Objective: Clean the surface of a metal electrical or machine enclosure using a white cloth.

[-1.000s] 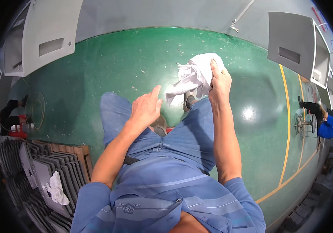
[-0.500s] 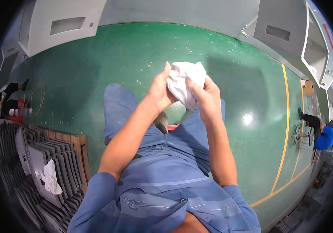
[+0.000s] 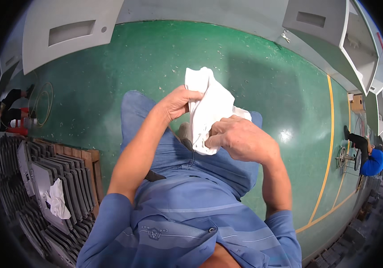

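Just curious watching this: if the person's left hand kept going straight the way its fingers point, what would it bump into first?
The left hand already grips the white cloth, its fingers pointing right, so more cloth comes first. Just beyond, the right hand holds the cloth's lower end; whether the line meets it or passes above is unclear.

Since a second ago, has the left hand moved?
Yes. The left hand was off the white cloth, over the left thigh; now it grips the cloth's upper left edge, opposite the right hand.
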### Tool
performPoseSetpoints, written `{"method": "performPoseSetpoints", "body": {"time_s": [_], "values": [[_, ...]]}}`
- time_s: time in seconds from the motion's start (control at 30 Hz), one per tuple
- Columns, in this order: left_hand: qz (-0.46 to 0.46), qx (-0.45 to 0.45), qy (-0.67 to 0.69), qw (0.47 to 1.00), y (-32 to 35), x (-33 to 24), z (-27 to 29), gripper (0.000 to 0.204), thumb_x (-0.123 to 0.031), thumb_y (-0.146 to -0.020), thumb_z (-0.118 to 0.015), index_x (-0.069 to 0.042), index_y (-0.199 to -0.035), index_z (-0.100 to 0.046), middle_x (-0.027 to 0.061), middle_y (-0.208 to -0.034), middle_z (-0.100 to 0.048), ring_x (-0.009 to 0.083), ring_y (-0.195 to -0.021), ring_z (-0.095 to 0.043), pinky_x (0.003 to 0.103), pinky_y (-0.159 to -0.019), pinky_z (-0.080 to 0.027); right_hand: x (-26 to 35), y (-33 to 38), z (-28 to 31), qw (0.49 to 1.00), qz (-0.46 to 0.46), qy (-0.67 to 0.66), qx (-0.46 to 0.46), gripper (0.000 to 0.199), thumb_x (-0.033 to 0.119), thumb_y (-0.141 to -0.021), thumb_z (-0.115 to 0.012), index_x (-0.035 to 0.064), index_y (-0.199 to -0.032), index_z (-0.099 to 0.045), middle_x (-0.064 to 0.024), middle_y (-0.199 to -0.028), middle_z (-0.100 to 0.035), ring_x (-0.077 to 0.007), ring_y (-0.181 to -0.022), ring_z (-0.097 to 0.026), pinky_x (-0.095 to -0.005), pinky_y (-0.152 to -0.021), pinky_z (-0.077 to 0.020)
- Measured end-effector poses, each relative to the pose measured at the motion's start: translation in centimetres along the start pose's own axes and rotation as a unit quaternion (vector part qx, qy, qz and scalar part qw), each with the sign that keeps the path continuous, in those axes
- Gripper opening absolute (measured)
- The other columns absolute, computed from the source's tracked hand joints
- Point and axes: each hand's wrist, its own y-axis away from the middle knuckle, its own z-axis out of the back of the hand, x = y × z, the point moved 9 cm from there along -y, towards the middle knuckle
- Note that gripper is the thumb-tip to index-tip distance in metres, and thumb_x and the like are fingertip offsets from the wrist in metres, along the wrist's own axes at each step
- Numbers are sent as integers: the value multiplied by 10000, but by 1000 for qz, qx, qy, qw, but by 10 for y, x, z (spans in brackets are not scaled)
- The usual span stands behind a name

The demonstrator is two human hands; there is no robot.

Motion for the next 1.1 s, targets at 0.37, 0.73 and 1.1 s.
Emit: {"method": "performPoseSetpoints", "body": {"time_s": [0.37,0.73,1.1], "values": [[-60,107,-294,948,10,9,1,523,-121,-738,-812,-38,-1221,-632,53,-1191,-647,115,-1002,-591,307,-880,-506,-112,-9,39,880,-211,-378,-198,430,251,-803,-794,6,-1117,-632,-48,-968,-654,-121,-894,-594,-295,-783,-495],[3,93,-284,954,9,19,40,477,-124,-816,-740,-20,-1262,-609,80,-1191,-660,150,-1056,-596,297,-928,-493,-106,-5,-79,594,-187,-763,-174,461,223,-910,-659,-43,-1272,-553,-104,-1201,-632,-180,-1115,-596,-324,-943,-479],[-36,-54,-119,991,56,-28,-6,735,-534,-934,-548,-46,-1446,-348,160,-1367,-467,241,-1243,-494,448,-978,-481,-125,-2,-86,577,-277,-709,-296,346,105,-881,-614,-70,-1179,-586,-117,-1042,-678,-178,-875,-674,-319,-748,-556]]}}
